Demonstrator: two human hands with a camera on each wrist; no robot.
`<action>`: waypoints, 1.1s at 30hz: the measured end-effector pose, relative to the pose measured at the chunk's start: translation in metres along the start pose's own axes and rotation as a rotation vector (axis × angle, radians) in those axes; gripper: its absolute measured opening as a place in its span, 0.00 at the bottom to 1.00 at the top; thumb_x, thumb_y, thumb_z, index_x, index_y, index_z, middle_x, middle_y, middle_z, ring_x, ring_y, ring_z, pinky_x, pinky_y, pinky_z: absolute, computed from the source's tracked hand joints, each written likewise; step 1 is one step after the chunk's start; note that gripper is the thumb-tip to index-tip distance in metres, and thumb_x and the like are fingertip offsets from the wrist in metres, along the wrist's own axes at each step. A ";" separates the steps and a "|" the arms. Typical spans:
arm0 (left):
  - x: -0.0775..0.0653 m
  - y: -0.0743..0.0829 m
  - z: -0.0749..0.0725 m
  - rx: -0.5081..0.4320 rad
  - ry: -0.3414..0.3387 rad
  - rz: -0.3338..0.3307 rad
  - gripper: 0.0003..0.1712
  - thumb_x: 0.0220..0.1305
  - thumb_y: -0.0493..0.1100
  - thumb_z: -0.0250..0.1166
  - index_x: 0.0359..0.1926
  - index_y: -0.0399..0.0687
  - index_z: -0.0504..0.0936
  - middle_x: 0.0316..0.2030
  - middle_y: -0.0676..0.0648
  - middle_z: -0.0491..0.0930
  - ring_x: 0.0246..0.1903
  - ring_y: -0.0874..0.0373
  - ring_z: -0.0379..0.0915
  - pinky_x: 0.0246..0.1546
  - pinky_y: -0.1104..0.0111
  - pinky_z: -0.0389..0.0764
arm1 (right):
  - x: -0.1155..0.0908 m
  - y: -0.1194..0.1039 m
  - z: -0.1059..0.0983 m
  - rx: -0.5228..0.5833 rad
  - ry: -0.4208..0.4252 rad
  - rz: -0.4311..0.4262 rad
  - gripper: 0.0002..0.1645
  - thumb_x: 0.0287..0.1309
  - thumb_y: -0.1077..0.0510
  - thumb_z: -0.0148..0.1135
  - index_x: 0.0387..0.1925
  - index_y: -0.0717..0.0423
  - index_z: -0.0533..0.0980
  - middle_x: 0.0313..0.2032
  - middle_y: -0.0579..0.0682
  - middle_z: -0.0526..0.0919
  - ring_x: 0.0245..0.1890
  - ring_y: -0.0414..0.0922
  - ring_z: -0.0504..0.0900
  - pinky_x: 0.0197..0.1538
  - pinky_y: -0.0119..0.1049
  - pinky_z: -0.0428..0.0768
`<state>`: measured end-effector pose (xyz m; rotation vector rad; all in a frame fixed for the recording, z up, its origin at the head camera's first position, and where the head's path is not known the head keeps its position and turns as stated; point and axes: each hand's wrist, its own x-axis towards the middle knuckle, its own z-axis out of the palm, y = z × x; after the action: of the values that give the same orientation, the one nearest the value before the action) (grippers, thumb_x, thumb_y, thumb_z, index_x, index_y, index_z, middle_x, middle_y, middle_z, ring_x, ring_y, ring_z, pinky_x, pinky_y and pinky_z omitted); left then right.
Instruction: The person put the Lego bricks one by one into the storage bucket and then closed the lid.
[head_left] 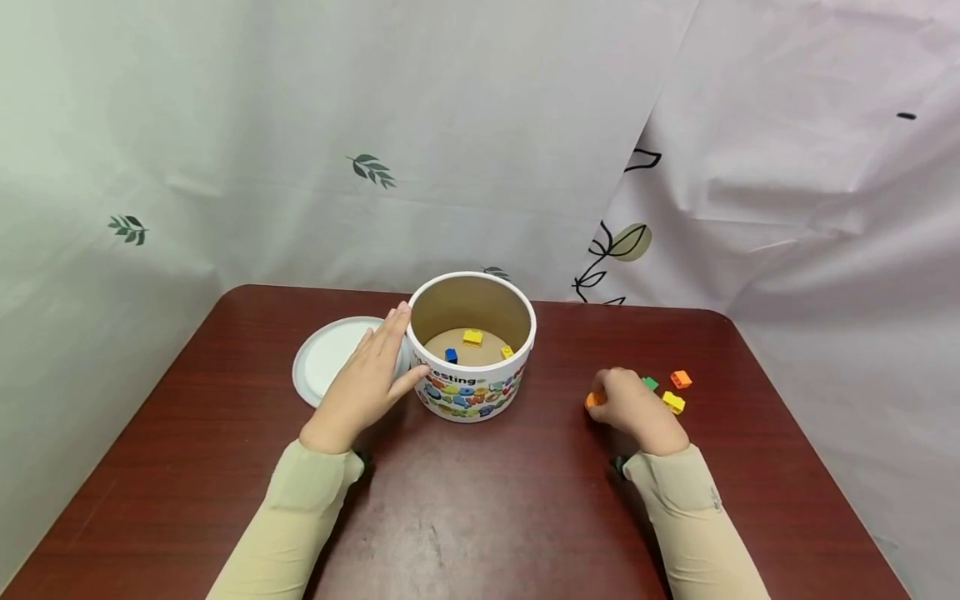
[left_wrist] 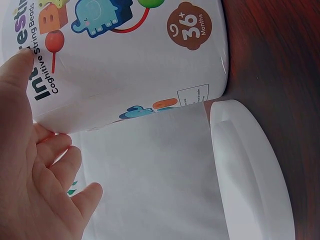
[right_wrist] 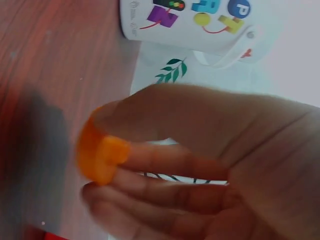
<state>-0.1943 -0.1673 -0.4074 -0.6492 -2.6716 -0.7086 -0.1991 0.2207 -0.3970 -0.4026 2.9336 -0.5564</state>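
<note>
A round white bucket (head_left: pixel 472 404) with colourful printing stands upright, its top uncovered. My left hand (head_left: pixel 360 392) rests against its left side with fingers extended, the thumb on the printed front (left_wrist: pixel 90 75). Inside lie a blue toy brick (head_left: pixel 451 356), a yellow brick (head_left: pixel 472 337) and another yellow brick (head_left: pixel 507 352). To the right of the bucket, my right hand (head_left: pixel 633 404) pinches an orange toy brick (right_wrist: pixel 95 152) between thumb and fingers. Just beyond that hand are a green brick (head_left: pixel 649 383), partly hidden by it, a yellow brick (head_left: pixel 674 402) and a second orange brick (head_left: pixel 681 379).
The white round lid (head_left: pixel 318 358) lies on the table left of the bucket, partly behind my left hand. A dark red-brown wooden table (head_left: pixel 487 517) carries everything. Pale cloth with leaf prints (head_left: pixel 480 142) hangs behind the table and at its sides.
</note>
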 end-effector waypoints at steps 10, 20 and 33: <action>-0.001 0.001 -0.004 0.003 0.001 -0.008 0.53 0.70 0.56 0.66 0.81 0.43 0.45 0.79 0.41 0.50 0.78 0.45 0.47 0.73 0.41 0.52 | 0.000 -0.013 -0.010 0.052 0.237 -0.106 0.15 0.51 0.64 0.69 0.41 0.68 0.81 0.34 0.56 0.79 0.34 0.50 0.80 0.40 0.46 0.84; -0.001 0.000 -0.004 -0.008 -0.010 -0.015 0.53 0.70 0.56 0.65 0.81 0.44 0.44 0.79 0.41 0.49 0.78 0.45 0.46 0.74 0.42 0.50 | -0.004 -0.017 -0.011 0.139 0.419 -0.170 0.19 0.52 0.65 0.72 0.47 0.68 0.82 0.39 0.57 0.81 0.37 0.54 0.84 0.43 0.49 0.86; -0.002 0.001 -0.006 0.005 0.001 0.004 0.51 0.70 0.56 0.66 0.81 0.44 0.48 0.80 0.43 0.49 0.78 0.48 0.45 0.74 0.43 0.51 | -0.009 -0.036 -0.011 0.233 0.543 -0.266 0.20 0.48 0.70 0.73 0.47 0.65 0.84 0.41 0.53 0.82 0.38 0.47 0.84 0.45 0.47 0.86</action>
<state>-0.1911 -0.1703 -0.4029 -0.6520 -2.6696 -0.7009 -0.1837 0.1953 -0.3726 -0.7157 3.2733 -1.2001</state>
